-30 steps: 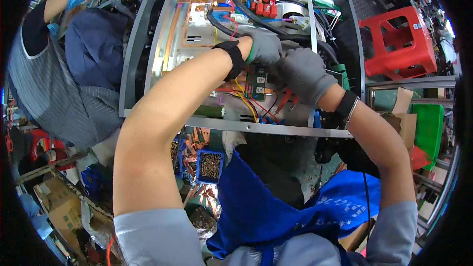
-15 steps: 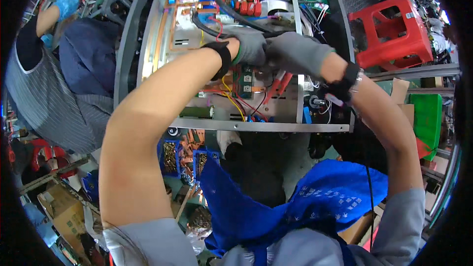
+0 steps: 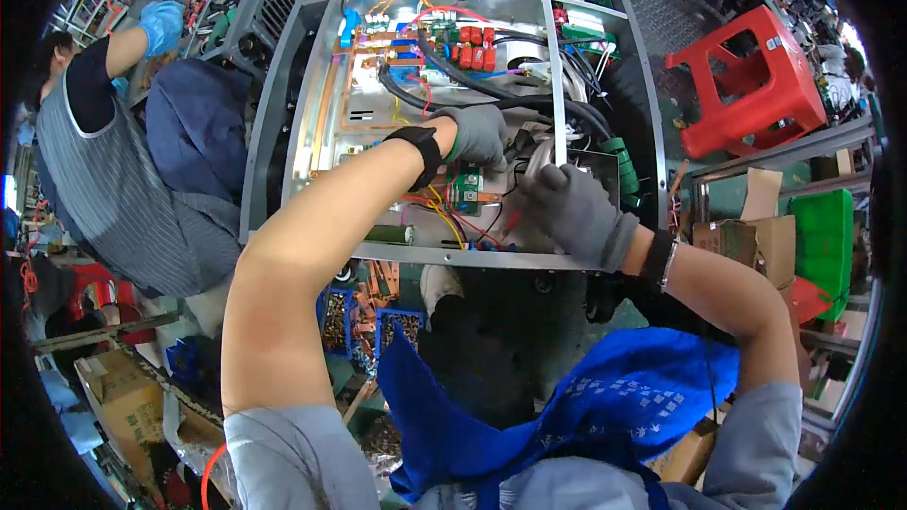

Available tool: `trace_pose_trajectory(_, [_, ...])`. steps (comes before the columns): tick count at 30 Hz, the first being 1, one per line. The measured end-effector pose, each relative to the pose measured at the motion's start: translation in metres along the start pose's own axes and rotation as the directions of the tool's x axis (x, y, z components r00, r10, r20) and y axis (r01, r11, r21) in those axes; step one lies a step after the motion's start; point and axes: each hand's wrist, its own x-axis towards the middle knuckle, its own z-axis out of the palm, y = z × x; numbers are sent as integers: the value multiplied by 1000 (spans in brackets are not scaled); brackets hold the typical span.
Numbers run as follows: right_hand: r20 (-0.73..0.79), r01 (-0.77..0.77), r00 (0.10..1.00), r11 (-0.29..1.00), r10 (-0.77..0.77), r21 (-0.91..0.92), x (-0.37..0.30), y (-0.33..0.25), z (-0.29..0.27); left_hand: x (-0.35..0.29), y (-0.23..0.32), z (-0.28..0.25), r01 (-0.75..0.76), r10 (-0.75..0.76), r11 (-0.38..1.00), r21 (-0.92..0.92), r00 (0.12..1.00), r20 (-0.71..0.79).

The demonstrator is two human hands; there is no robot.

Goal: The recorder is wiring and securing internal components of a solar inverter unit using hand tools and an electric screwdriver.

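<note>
The metal chassis (image 3: 472, 258) is directly in front of the person, open at the top, with its wiring exposed. The left hand (image 3: 480, 135), in a grey glove, is inside the chassis, just beside the thick black cables (image 3: 531, 102); its fingers are bent downward, and whether they grip anything cannot be told. The right hand (image 3: 579, 215), also gloved, is above the front part of the chassis, near the lower end of the metal divider (image 3: 557, 85); its fingers are curled in, their contents hidden. A green circuit board (image 3: 468, 187) lies below the left hand, toward the front rail. Red block components (image 3: 472, 59) are mounted farther back. A green cylindrical fitting (image 3: 619, 168) is located to the right of the divider.
</note>
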Motion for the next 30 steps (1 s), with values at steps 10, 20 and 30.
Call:
trace_pose_trajectory(10, [-151,-147,974,977,170,152,-4,20,0,-62,31,23,-77,59,997,-9,836,-546])
trace_pose_trajectory(20, [-70,-167,981,974,179,154,15,31,-2,-92,55,15,234,-268,684,-691,962,61])
trace_pose_trajectory(30, [-4,89,996,930,-94,356,15,72,5,-84,53,31,196,-43,268,-943,981,192])
